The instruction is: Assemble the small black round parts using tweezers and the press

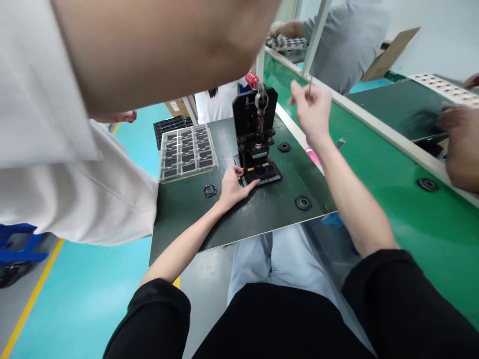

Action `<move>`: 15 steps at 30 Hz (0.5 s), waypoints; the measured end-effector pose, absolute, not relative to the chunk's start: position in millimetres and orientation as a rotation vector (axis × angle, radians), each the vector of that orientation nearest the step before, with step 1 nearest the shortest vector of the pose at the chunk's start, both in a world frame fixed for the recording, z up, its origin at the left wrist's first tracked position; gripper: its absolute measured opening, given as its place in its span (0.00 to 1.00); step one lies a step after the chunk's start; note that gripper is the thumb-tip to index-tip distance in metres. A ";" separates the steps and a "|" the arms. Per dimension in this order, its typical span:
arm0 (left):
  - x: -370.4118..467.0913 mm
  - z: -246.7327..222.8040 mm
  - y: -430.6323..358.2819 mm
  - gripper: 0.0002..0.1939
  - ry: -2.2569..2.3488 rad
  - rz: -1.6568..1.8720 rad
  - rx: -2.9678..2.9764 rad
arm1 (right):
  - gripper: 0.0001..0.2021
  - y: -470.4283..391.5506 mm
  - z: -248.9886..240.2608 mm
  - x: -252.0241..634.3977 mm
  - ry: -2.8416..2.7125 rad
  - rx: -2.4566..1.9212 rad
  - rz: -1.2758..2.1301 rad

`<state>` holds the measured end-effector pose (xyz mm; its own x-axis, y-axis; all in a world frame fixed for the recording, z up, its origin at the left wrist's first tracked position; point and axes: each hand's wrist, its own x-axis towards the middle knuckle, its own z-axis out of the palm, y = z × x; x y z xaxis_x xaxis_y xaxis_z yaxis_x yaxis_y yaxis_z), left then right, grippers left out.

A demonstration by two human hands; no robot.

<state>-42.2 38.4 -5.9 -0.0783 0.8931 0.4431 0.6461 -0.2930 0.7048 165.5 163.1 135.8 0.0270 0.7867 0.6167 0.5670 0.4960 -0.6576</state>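
A black toggle clamp press (258, 129) with a red handle stands upright on the dark green tabletop. My left hand (232, 188) is at its near left corner, fingers curled at the side of the base and thumb stretched along the front edge. Inside the base lies a dark part (262, 171) with a round opening and small yellowish marks. To the right, my right hand (314, 112) is raised in the air, apart from the press. Its fingers are closed round a thin, slender tool (310, 86), slightly blurred; its exact kind is unclear.
A clear compartment tray (187, 152) of dark parts stands left of the press. Round black parts (210, 190) (303, 202) (284, 146) lie about it. A co-worker's arm (160, 55) crosses close above. A green conveyor belt (377, 164) runs along the right; another person's hand (464, 144) is beyond.
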 end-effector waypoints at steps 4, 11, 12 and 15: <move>-42.9 -7.4 39.9 0.26 1.693 1.299 2.000 | 0.26 94.1 69.9 176.9 -1.810 -1.321 0.443; -43.7 -6.5 41.8 0.22 1.677 1.234 2.102 | 0.31 66.5 46.6 148.5 -2.263 -1.571 0.335; -43.8 -2.7 41.9 0.22 1.666 1.219 2.120 | 0.32 67.9 51.9 145.4 -2.310 -1.609 0.291; -44.4 24.4 34.1 0.18 1.624 1.184 2.184 | 0.30 71.2 66.2 140.2 -2.409 -1.669 0.219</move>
<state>-44.4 34.1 24.4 0.0898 0.8683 0.4879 0.7304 -0.3904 0.5604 140.2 71.2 66.2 -0.3410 0.9366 0.0809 0.9067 0.3504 -0.2349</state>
